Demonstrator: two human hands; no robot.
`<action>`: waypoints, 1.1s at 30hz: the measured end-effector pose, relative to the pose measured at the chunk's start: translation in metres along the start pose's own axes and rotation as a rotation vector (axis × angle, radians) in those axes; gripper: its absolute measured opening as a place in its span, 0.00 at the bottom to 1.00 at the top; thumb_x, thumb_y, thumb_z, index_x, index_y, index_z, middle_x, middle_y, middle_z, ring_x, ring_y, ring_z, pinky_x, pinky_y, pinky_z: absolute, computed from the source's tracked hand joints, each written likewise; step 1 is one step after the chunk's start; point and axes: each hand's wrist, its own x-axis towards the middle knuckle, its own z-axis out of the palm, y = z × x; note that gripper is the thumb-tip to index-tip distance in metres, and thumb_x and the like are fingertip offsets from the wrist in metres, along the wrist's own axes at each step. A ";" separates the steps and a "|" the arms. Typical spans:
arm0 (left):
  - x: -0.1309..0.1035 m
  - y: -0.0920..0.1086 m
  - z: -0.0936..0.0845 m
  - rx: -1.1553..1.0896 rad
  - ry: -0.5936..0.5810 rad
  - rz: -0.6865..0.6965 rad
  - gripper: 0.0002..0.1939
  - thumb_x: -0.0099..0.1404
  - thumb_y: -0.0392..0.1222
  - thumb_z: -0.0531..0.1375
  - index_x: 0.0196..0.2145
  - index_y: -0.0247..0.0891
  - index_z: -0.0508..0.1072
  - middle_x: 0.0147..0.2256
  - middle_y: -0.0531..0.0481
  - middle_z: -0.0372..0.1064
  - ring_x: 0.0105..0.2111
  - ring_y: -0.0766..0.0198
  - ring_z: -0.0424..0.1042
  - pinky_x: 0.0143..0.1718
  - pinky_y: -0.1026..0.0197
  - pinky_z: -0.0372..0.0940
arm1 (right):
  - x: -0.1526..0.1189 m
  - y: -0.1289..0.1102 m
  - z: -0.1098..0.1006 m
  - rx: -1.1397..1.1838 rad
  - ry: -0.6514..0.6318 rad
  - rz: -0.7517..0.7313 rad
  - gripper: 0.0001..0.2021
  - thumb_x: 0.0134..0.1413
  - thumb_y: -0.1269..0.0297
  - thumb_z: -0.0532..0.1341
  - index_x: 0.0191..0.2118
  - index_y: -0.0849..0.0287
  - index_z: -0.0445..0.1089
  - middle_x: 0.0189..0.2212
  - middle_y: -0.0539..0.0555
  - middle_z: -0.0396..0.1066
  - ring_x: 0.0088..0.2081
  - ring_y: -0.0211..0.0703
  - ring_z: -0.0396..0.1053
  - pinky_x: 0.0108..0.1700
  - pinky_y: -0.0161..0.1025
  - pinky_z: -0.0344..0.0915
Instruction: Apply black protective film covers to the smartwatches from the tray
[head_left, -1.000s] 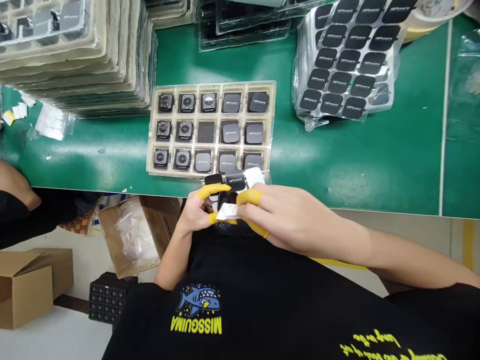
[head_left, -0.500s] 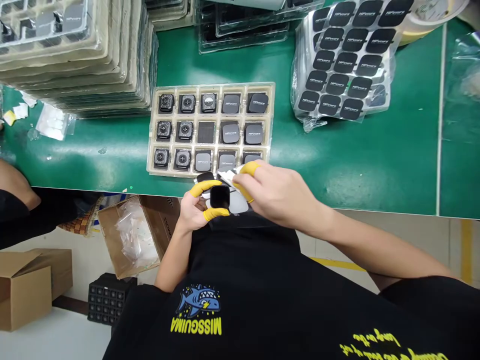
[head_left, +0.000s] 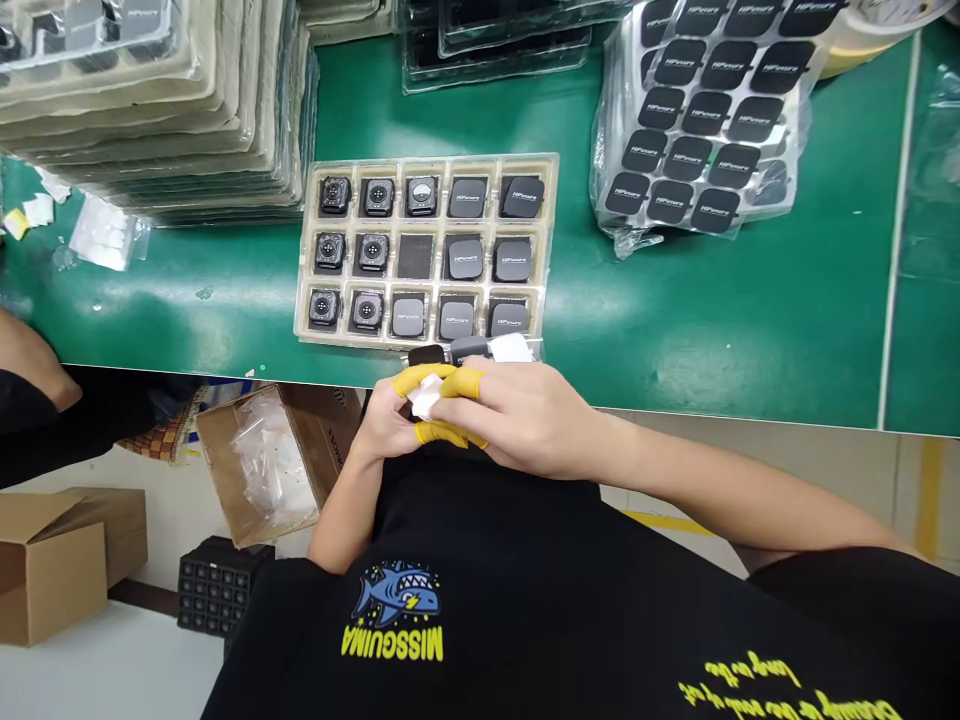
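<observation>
Close to the table's front edge, my left hand (head_left: 384, 418) curls its yellow-capped thumb and fingers around a small watch body, now covered by cloth and fingers. My right hand (head_left: 529, 418), also in yellow finger cots, presses a crumpled white cloth (head_left: 425, 397) onto it. Just beyond my hands lies a strip with dark stickers (head_left: 471, 348) and a folded white piece (head_left: 511, 348). Behind them sits a plastic tray (head_left: 306, 250). Its left pockets hold watch bodies (head_left: 367, 311) with sensor backs up; others show grey HiFuture-labelled covers (head_left: 464, 259). One middle pocket shows only its dark lining (head_left: 415, 257).
Tall tray stacks (head_left: 247, 130) stand at left, with white scraps (head_left: 101, 235) nearby. Sheets of black labels (head_left: 688, 158) lie at right, a tape roll (head_left: 874, 30) behind them. Below the table are an open carton (head_left: 217, 455) and another person's arm (head_left: 37, 365) at left.
My right hand has brought the white cloth left and over the watch, hiding its black screen. My two hands now meet. The view has shifted slightly.
</observation>
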 end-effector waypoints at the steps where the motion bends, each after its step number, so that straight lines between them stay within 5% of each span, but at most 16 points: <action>1: -0.001 0.000 0.000 -0.008 0.038 -0.012 0.42 0.50 0.69 0.80 0.54 0.38 0.85 0.31 0.53 0.80 0.25 0.68 0.72 0.29 0.66 0.69 | 0.000 0.003 0.001 -0.039 0.006 0.017 0.18 0.80 0.72 0.52 0.44 0.60 0.79 0.28 0.52 0.71 0.33 0.44 0.66 0.32 0.41 0.56; 6: -0.006 -0.003 -0.001 -0.030 0.170 -0.079 0.42 0.44 0.68 0.82 0.49 0.37 0.87 0.30 0.52 0.78 0.28 0.65 0.75 0.30 0.65 0.72 | -0.011 0.021 -0.010 -0.054 0.002 0.160 0.10 0.78 0.71 0.56 0.47 0.59 0.76 0.36 0.56 0.77 0.37 0.44 0.72 0.32 0.39 0.59; 13: -0.002 -0.002 -0.003 -0.036 0.019 -0.037 0.42 0.50 0.70 0.80 0.53 0.37 0.85 0.33 0.50 0.81 0.26 0.67 0.74 0.28 0.67 0.70 | -0.016 0.013 -0.017 0.164 -0.166 0.072 0.12 0.77 0.71 0.55 0.51 0.58 0.76 0.38 0.55 0.77 0.37 0.44 0.70 0.35 0.39 0.62; 18: -0.005 -0.004 0.001 -0.011 -0.036 -0.062 0.43 0.48 0.73 0.79 0.49 0.36 0.85 0.31 0.51 0.79 0.25 0.67 0.72 0.28 0.66 0.70 | -0.006 0.004 0.001 0.089 -0.050 -0.028 0.14 0.77 0.72 0.55 0.45 0.58 0.78 0.33 0.54 0.75 0.36 0.46 0.64 0.35 0.42 0.58; 24: -0.014 -0.012 0.011 -0.126 0.140 -0.228 0.45 0.44 0.70 0.82 0.50 0.37 0.85 0.28 0.54 0.74 0.27 0.65 0.74 0.30 0.64 0.72 | -0.005 0.013 0.008 -0.189 -0.038 0.098 0.14 0.74 0.76 0.55 0.40 0.60 0.77 0.32 0.57 0.72 0.36 0.49 0.64 0.34 0.44 0.57; 30: -0.008 -0.001 0.004 -0.107 0.188 -0.179 0.40 0.43 0.65 0.84 0.50 0.40 0.87 0.35 0.50 0.81 0.30 0.64 0.78 0.31 0.64 0.74 | -0.026 0.031 -0.014 0.030 0.040 0.311 0.07 0.71 0.73 0.62 0.48 0.56 0.75 0.37 0.55 0.75 0.39 0.49 0.72 0.36 0.42 0.65; 33: -0.006 0.002 0.001 -0.105 0.182 -0.172 0.39 0.44 0.64 0.84 0.50 0.41 0.87 0.34 0.50 0.80 0.30 0.63 0.78 0.31 0.64 0.74 | -0.027 0.023 -0.022 0.120 0.058 0.267 0.07 0.71 0.73 0.64 0.49 0.55 0.74 0.38 0.54 0.75 0.39 0.46 0.72 0.38 0.40 0.68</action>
